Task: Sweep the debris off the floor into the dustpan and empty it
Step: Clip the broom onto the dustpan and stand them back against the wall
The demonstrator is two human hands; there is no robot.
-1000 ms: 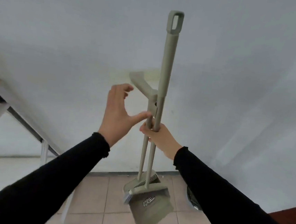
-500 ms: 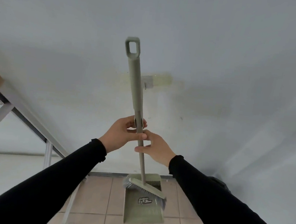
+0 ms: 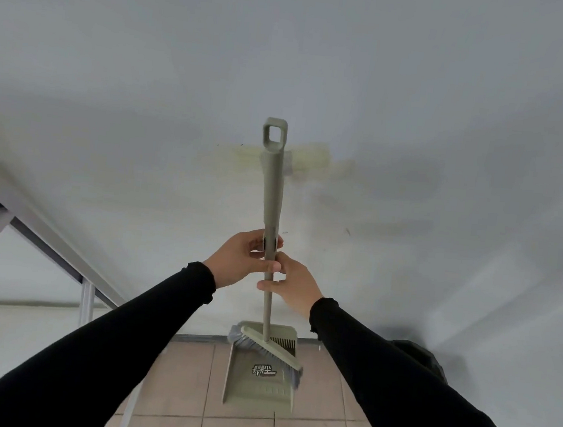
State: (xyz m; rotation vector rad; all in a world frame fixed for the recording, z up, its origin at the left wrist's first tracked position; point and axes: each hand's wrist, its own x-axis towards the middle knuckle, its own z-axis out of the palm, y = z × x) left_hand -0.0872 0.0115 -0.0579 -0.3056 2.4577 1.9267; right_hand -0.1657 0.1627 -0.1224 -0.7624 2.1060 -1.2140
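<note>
Fingers of the left hand and right hand clamp the broom handle at mid-frame, left just above right and touching it. Its long axis runs straight up the frame, loop at top, brush at lower centre lying across the dustpan. Tiled floor lies below. Parting broom from pan likely comes next, with both hands equally near.

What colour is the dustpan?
The dustpan is pale sage green, with a dark printed label; clearest in the head view.
</note>
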